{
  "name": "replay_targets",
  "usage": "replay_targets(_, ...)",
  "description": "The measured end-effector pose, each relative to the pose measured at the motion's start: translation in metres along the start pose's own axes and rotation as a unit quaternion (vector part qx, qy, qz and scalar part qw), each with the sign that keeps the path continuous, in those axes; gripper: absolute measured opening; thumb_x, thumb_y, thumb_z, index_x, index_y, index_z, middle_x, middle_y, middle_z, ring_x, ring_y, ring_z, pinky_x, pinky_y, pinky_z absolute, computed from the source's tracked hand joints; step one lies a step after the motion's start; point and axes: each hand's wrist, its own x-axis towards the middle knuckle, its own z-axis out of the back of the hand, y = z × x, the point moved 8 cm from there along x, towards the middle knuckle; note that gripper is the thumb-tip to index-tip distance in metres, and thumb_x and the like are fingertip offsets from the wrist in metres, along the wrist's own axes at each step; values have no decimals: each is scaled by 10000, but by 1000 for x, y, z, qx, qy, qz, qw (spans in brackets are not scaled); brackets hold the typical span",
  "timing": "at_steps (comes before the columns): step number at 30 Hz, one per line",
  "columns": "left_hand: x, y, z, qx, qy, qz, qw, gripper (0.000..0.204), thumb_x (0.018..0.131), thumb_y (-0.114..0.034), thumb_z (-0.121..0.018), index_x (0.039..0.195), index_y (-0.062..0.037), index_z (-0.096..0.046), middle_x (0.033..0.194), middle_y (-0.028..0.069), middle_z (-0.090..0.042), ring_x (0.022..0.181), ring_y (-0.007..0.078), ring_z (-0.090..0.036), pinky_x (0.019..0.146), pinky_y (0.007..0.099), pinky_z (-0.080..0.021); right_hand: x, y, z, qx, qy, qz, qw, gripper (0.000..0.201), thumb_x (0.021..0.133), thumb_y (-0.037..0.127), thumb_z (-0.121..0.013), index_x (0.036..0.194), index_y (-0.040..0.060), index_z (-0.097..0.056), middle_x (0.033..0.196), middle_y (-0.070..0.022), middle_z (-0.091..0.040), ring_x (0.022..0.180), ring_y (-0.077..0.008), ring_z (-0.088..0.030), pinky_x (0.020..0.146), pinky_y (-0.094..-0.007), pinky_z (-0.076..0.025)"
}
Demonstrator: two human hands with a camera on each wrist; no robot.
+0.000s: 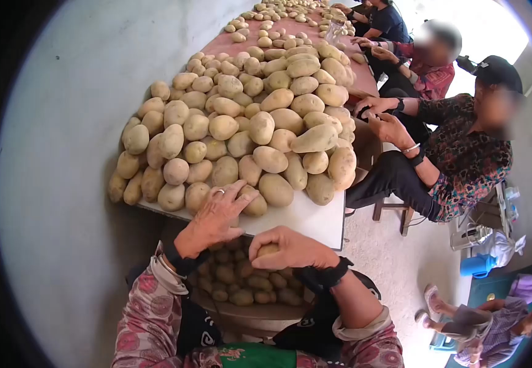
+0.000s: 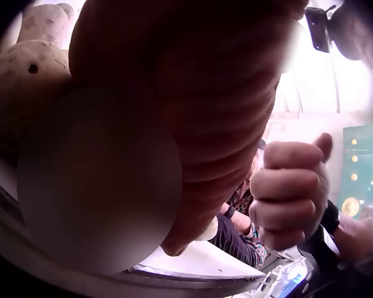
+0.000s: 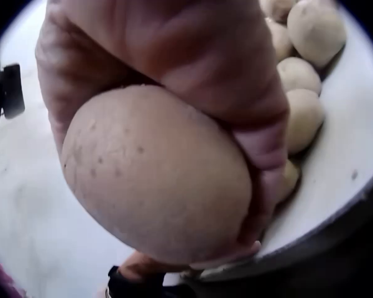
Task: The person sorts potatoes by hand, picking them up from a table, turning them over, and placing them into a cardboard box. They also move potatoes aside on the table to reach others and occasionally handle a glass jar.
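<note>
My right hand (image 1: 293,248) holds a potato (image 3: 155,174) above the basket in front of my lap. Its fingers wrap over the potato, whose skin looks smooth and tan with small dark specks in the right wrist view. My left hand (image 1: 215,216), with a ring on one finger, reaches over the table's near edge. Its fairly straight fingers rest on a potato (image 1: 254,202) at the front of the large pile (image 1: 241,126), thumb apart from them. In the left wrist view, that hand fills the middle and hides most of what lies under it.
The pile sits on a white tabletop (image 1: 321,222) beside a wall (image 1: 63,122) at the left. Below the edge stands a basket of smaller potatoes (image 1: 241,297). Seated people (image 1: 462,147) line the table's right side. Another person (image 1: 493,334) sits at lower right near a blue jug (image 1: 478,265).
</note>
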Motion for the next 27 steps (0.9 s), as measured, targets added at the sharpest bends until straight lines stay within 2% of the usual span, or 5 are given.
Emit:
replay_targets(6, 3, 2, -3, 13, 8, 24, 1000, 858, 615, -168, -795, 1381, -175, -408, 1400, 165, -379, 1197, 365, -442, 1007, 445, -358, 16, -23, -15, -228, 20, 61, 972, 238, 736, 200, -730, 856, 13, -646, 606, -53, -568, 565, -120, -524, 544, -285, -435)
replay_targets(9, 2, 1, 0, 18, -16, -9, 1000, 855, 613, -179, -795, 1378, -167, -415, 1403, 165, -377, 1198, 367, -442, 1007, 442, -354, 21, -35, -15, -278, 37, -7, 960, 268, 739, 227, -729, 881, 15, -647, 663, -98, -595, 612, -166, -571, 573, -312, -453)
replay_targets(11, 0, -2, 1, 8, -18, -14, 1000, 852, 611, -198, -800, 1373, -161, -422, 1398, 166, -383, 1205, 360, -441, 1007, 437, -351, 19, -21, -17, -328, -8, 73, 942, 292, 750, 236, -729, 916, 10, -647, 753, -126, -630, 700, -210, -618, 629, -327, -477)
replay_targets(17, -1, -4, 4, 17, -41, -18, 999, 760, 652, -229, -766, 1338, -133, -453, 1353, 188, -419, 1213, 345, -459, 984, 443, -360, 19, -1, -14, -149, -14, 77, 986, 268, 793, 164, -722, 970, -13, -629, 880, -125, -675, 811, -188, -645, 738, -311, -508)
replay_targets(27, 3, -7, 1, 13, -24, -26, 999, 810, 623, -192, -783, 1352, -134, -436, 1355, 208, -416, 1206, 360, -468, 999, 451, -353, 14, 12, 6, -72, -46, 75, 994, 201, 840, 64, -694, 1016, 5, -616, 953, -19, -644, 904, -81, -585, 829, -242, -485)
